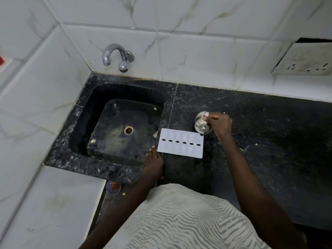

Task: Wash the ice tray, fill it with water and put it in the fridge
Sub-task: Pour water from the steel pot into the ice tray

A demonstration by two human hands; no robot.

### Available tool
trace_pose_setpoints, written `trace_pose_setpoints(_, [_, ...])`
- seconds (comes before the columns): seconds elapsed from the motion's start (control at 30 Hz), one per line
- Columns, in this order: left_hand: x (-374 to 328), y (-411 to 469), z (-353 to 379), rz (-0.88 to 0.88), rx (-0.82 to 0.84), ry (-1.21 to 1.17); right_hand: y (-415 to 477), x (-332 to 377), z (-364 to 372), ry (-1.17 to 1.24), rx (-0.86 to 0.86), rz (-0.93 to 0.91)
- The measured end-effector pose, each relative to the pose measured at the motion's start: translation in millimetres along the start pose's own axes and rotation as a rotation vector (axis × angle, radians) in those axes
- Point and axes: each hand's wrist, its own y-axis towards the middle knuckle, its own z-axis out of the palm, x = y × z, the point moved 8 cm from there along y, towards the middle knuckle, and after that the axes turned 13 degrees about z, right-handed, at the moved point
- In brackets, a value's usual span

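A black speckled bench (269,123) carries a sunken sink (86,112) at left. A white ice tray (180,143) lies just right of it. A steel pot (202,125) stands just beyond the tray.

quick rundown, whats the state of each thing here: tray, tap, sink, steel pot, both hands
ice tray: flat on the black counter beside the sink, looks unfilled
tap: no water running
sink: holds no dishes, a few scraps on the bottom
steel pot: upright behind the tray, lid on
left hand: flat on the counter, fingertips at the tray's corner
right hand: fingers on the pot
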Motion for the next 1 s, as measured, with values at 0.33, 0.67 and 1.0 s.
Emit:
trace_pose_setpoints(0.33, [-1.5,-1.7,-1.1,0.007,-0.004,-0.013,-7.5,9.2,-1.3,0.014,-0.008,-0.059])
trace_pose_setpoints(0.67, [-1.4,-1.3,-1.5,0.003,-0.005,-0.012,-5.0,7.5,-1.2,-0.009,-0.011,-0.073])
trace_pose_setpoints(1.0, [-1.0,0.9,1.1,-0.001,0.004,-0.012,-2.1,4.9,-0.7,0.005,-0.014,-0.037])
